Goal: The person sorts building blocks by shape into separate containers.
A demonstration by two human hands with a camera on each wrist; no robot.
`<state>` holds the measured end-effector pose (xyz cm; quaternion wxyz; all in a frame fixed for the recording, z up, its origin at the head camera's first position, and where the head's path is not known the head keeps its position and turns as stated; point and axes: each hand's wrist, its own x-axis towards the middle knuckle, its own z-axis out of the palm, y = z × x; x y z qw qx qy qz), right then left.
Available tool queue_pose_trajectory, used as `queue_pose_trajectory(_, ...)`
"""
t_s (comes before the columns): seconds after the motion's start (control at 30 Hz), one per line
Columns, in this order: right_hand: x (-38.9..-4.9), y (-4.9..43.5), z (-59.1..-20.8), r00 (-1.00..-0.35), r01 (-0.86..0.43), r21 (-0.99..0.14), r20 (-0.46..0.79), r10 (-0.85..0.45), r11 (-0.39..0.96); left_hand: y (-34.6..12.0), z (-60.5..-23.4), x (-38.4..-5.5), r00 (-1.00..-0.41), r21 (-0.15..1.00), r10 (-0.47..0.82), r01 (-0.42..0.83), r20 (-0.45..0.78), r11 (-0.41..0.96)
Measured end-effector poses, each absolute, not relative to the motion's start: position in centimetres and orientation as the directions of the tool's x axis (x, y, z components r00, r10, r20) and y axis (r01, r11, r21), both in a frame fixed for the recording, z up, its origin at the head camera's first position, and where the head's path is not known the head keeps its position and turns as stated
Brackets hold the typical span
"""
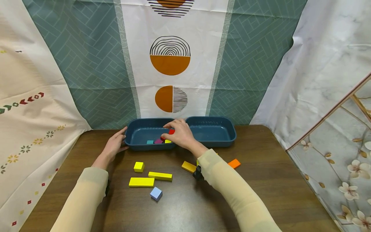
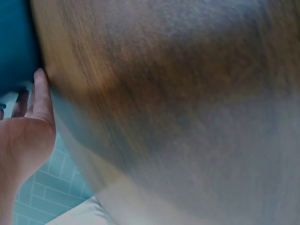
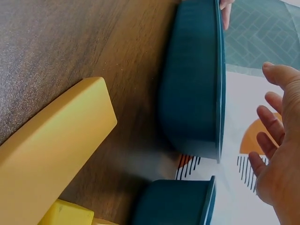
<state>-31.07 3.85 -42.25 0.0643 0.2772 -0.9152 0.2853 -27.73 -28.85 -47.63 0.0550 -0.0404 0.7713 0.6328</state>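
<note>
My left hand point(image 1: 114, 145) rests with extended fingers against the left end of a dark blue bin point(image 1: 150, 147). Over the right part of this bin is my right hand point(image 1: 183, 133), thumb and fingers apart; the right wrist view shows no block in its grasp. Below its fingertips a red block point(image 1: 172, 131) shows, partly hidden by the hand. Also inside the bin are a teal block point(image 1: 150, 142), a magenta block point(image 1: 158, 141) and a yellow block point(image 1: 168, 141).
A second blue bin point(image 1: 211, 144) stands to the right. On the wooden table are a yellow cube point(image 1: 139, 167), yellow bars point(image 1: 141, 182), a light blue cube point(image 1: 156, 193), an amber bar point(image 1: 188, 166) and an orange block point(image 1: 234, 163), partly behind my right sleeve. Patterned cloth point(image 1: 98, 64) hangs behind.
</note>
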Motion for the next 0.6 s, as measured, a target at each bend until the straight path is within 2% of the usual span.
queue_pose_trajectory(0.6,-29.2,4.8,-40.2,-0.78,-0.624,-0.501,0.344,-0.523,0.6,-28.9,-47.6,-27.5,-0.991,0.973,0.013,-0.127,-0.131,0.192)
